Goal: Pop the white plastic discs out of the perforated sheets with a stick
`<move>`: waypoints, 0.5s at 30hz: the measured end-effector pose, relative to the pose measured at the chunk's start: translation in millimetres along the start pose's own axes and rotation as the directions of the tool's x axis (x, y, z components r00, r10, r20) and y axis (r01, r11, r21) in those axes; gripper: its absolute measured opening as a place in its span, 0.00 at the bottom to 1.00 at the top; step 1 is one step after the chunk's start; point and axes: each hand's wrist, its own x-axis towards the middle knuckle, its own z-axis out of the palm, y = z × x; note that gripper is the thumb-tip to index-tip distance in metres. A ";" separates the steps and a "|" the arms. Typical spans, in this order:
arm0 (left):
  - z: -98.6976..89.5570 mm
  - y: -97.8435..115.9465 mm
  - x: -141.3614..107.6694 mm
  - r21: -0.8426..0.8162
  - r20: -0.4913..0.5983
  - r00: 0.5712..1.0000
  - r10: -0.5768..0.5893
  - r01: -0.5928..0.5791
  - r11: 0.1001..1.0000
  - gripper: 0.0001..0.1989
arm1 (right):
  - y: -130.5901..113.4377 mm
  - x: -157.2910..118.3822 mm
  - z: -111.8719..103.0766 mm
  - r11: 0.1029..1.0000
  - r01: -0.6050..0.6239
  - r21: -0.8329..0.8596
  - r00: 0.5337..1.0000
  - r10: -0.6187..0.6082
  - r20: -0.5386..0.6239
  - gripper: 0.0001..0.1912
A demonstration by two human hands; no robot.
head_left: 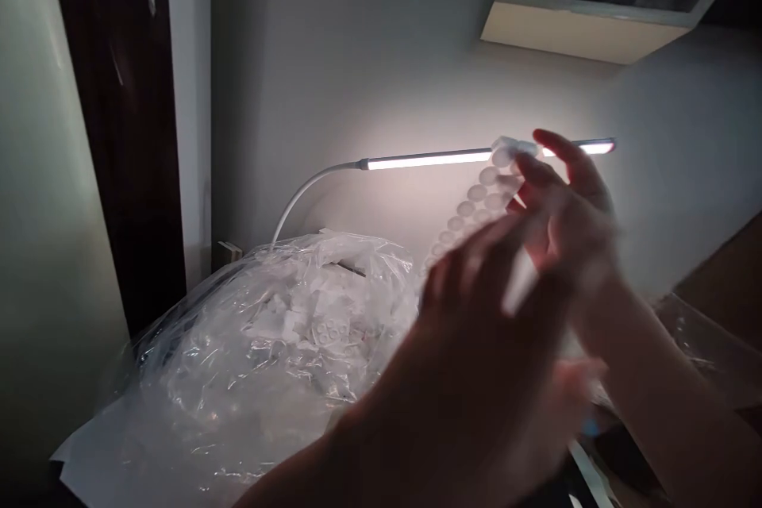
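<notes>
A whitish strip of round knobs in rows slants up to the right in front of the lamp. At its upper end, my right hand grips it between thumb and fingers, the index finger raised. My left hand is nearer the camera and blurred, its bent fingers closed about the strip's lower part and hiding much of it. Left of the hands bulges a large clear plastic bag with many white plastic pieces inside, some with round studs.
A lit bar lamp on a bent gooseneck stands behind the bag. A wall cabinet with a glass front hangs at the upper right. More clear plastic lies beyond my right forearm. A dark door panel is at left.
</notes>
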 end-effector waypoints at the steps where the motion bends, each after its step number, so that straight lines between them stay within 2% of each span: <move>1: -1.7 -3.5 4.8 -0.056 -0.077 0.994 -0.080 0.076 0.996 0.33 | -7.4 -2.2 -2.7 1.000 0.028 -0.002 1.000 -0.028 0.007 0.17; 3: 2.3 -12.4 9.2 -0.203 -0.152 0.964 -0.217 0.184 0.962 0.40 | -19.4 -8.9 -6.7 0.999 0.052 -0.012 0.998 -0.051 0.039 0.15; 4: 7.8 -17.5 9.9 -0.296 -0.106 0.958 -0.267 0.226 0.928 0.42 | -23.9 -13.3 -8.2 0.999 0.044 -0.024 0.997 -0.043 0.056 0.14; 5: 15.2 -22.7 10.2 -0.409 -0.005 0.947 -0.320 0.291 0.865 0.42 | -27.4 -17.9 -9.9 0.999 0.027 -0.039 0.998 -0.024 0.065 0.14; 6: 23.9 -27.7 10.6 -0.517 0.134 0.928 -0.347 0.364 0.774 0.37 | -30.1 -22.6 -12.1 0.999 0.005 -0.054 0.998 -0.001 0.067 0.14; 7: 33.3 -32.1 10.9 -0.589 0.316 0.889 -0.331 0.457 0.666 0.28 | -32.2 -27.1 -15.1 0.998 -0.014 -0.066 0.998 0.017 0.056 0.14; 8: 42.8 -35.9 11.3 -0.627 0.489 0.838 -0.243 0.532 0.569 0.20 | -34.1 -31.3 -19.2 0.997 -0.025 -0.072 0.999 0.028 0.038 0.13; 11: 67.2 -42.9 11.3 -0.619 0.632 0.769 -0.098 0.577 0.533 0.18 | -41.3 -41.0 -38.1 0.996 -0.046 -0.081 0.998 0.043 -0.038 0.12; 15: 85.2 -46.5 6.7 -0.552 0.747 0.663 0.040 0.587 0.592 0.20 | -61.0 -52.1 -72.4 0.988 -0.089 -0.127 0.981 0.064 -0.184 0.12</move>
